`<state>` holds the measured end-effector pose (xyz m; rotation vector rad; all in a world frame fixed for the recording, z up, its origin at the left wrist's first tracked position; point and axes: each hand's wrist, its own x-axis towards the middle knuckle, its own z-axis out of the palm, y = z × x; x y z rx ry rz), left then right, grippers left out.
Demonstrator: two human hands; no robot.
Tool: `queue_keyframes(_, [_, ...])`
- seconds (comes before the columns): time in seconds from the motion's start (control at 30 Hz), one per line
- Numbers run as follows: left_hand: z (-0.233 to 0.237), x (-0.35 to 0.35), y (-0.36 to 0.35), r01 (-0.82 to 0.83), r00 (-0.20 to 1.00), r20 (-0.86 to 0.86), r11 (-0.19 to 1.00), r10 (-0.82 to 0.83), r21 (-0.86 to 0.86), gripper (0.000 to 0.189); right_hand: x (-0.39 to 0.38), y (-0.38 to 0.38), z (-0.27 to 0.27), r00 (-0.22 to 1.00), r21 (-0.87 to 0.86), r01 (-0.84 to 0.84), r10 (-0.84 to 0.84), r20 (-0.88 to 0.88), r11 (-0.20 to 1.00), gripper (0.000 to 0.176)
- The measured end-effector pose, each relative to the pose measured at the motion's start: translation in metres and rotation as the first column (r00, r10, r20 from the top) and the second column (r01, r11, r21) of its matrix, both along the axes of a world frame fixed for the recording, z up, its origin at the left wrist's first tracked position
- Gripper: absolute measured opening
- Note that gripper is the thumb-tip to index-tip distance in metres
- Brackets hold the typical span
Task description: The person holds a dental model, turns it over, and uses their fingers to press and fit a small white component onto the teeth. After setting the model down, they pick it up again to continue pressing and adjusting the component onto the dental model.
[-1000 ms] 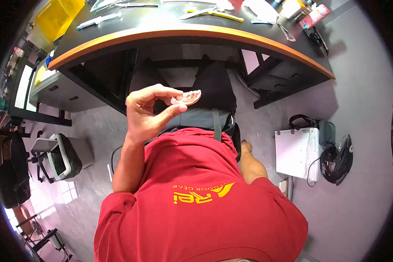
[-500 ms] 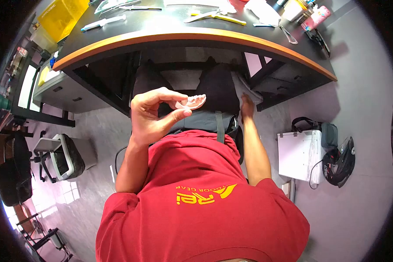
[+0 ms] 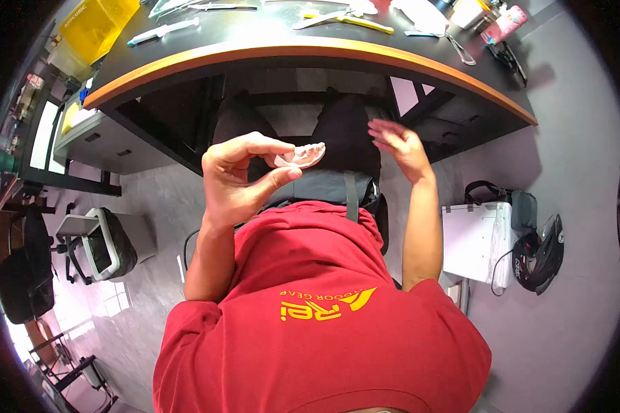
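Observation:
Between the thumb and index finger of my left hand [image 3: 238,180] is a pale pink dental model [image 3: 303,157] with a row of teeth along its upper edge. It is held in the air over my lap, in front of the desk edge. My right hand [image 3: 401,146] is raised over my right thigh, its fingers spread and slightly blurred, with nothing in it. A gap separates it from the model.
On the black desk [image 3: 269,43] lie a syringe-like tool [image 3: 164,32], a yellow-handled tool [image 3: 365,25], a metal loop tool [image 3: 460,51] and a pink bottle [image 3: 504,25]. A bin [image 3: 110,244] stands at left, a white case [image 3: 477,237] and black helmet [image 3: 541,255] at right.
My right hand has come up from beside my thigh, and its fingers now show spread apart. My left hand still holds the dental model in nearly the same place.

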<state>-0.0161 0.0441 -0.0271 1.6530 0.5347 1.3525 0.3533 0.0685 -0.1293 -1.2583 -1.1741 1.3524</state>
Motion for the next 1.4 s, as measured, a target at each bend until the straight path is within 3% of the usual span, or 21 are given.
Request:
queue_keyframes(0.07, [-0.004,0.001,0.0,-0.004,1.0,0.006,1.0,0.004,-0.01,0.03,0.003,-0.006,0.008,0.836,-0.035,-0.248,0.196,-0.512,0.968,0.049])
queue_keyframes(0.13, [-0.005,0.003,-0.001,0.004,1.0,-0.003,1.0,-0.004,-0.012,0.03,0.018,-0.003,-0.024,0.43,0.092,-0.533,0.363,-0.827,0.841,0.047])
queue_keyframes(0.17, [-0.005,0.004,-0.001,0.021,1.0,-0.007,1.0,-0.021,0.0,0.03,0.012,-0.007,-0.042,0.68,-0.114,-0.368,0.184,-0.709,0.923,0.041])
queue_keyframes(0.2, [-0.005,0.004,-0.002,0.033,0.999,-0.009,0.999,-0.032,0.015,0.03,-0.003,-0.004,-0.062,0.962,-0.199,0.191,-0.223,-0.156,0.961,0.031])
queue_keyframes(0.23, [-0.005,0.005,-0.001,0.034,0.999,-0.006,0.999,-0.034,0.032,0.03,0.027,0.013,-0.125,0.83,0.213,0.484,-0.523,0.193,0.849,0.025])
queue_keyframes(0.27, [-0.004,0.004,-0.002,0.032,0.999,-0.02,0.999,-0.031,0.03,0.029,0.056,0.029,-0.187,0.305,0.565,0.625,-0.835,0.458,0.539,0.021])
queue_keyframes(0.3, [-0.001,0.002,-0.002,0.035,0.999,-0.027,0.999,-0.035,0.033,0.03,0.057,0.027,-0.169,0.546,0.338,0.73,-0.804,0.234,0.594,0.019])
queue_keyframes(0.33, [0.002,0.0,-0.001,0.036,0.999,-0.039,0.999,-0.035,0.04,0.03,0.058,0.024,-0.149,0.618,0.077,0.786,-0.785,-0.048,0.614,0.018])
queue_keyframes(0.37, [0.003,-0.001,0.001,0.013,0.999,-0.031,0.998,-0.012,0.056,0.03,0.052,0.015,-0.122,0.759,0.041,0.65,-0.651,0.015,0.759,0.017])
queue_keyframes(0.4, [0.003,-0.001,0.0,0.007,1.0,-0.027,0.998,-0.005,0.065,0.03,0.051,0.005,-0.105,0.898,0.111,0.404,-0.417,0.142,0.908,0.016])
queue_keyframes(0.43, [-0.001,-0.001,0.0,0.002,1.0,-0.014,1.0,-0.001,0.029,0.03,0.044,-0.004,-0.082,0.922,0.017,0.244,-0.237,0.307,0.97,0.014])
queue_keyframes(0.47, [-0.002,-0.001,0.001,0.006,1.0,-0.008,1.0,-0.006,0.009,0.03,0.04,-0.014,-0.063,0.894,-0.1,0.091,-0.037,0.446,0.991,0.013])
queue_keyframes(0.57, [-0.004,0.003,0.0,0.021,1.0,-0.001,1.0,-0.021,-0.013,0.03,0.032,-0.037,-0.041,0.783,-0.267,-0.169,0.293,0.549,0.949,0.014])
queue_keyframes(0.67, [-0.005,0.005,0.0,0.038,0.999,-0.023,0.999,-0.037,0.038,0.031,0.015,-0.052,-0.047,0.722,-0.134,-0.152,0.203,0.662,0.979,0.022])
queue_keyframes(0.83, [-0.002,0.006,0.0,0.015,1.0,-0.021,0.999,-0.014,0.045,0.028,0.007,-0.053,-0.062,0.843,-0.19,0.03,0.077,0.533,0.981,0.022])
queue_keyframes(0.97, [0.001,0.006,0.0,0.005,1.0,-0.005,0.999,-0.005,0.038,0.027,0.007,-0.053,-0.065,0.889,-0.256,0.032,0.09,0.449,0.966,0.018])
queue_keyframes(1.07, [0.002,0.005,-0.001,0.017,1.0,-0.013,0.999,-0.016,0.035,0.026,0.007,-0.054,-0.075,0.888,-0.188,0.046,0.046,0.458,0.981,0.019])
queue_keyframes(1.2, [0.002,0.005,-0.002,0.032,0.999,-0.001,0.999,-0.032,0.016,0.027,-0.014,-0.056,-0.054,0.621,0.104,0.007,-0.086,0.779,0.995,0.015])
queue_keyframes(1.23, [0.001,0.005,-0.003,0.032,0.999,-0.004,0.999,-0.032,0.018,0.027,-0.011,-0.055,-0.062,0.571,0.24,-0.088,-0.149,0.808,0.967,0.012])
queue_keyframes(1.33, [0.001,0.006,-0.003,0.034,0.999,-0.005,0.999,-0.034,0.013,0.027,-0.016,-0.052,-0.062,0.481,0.445,-0.282,-0.276,0.832,0.85,0.012])
queue_keyframes(1.4, [0.001,0.007,-0.003,0.035,0.999,-0.002,0.999,-0.035,0.007,0.027,-0.015,-0.049,-0.065,0.495,0.405,-0.319,-0.214,0.842,0.857,0.01])
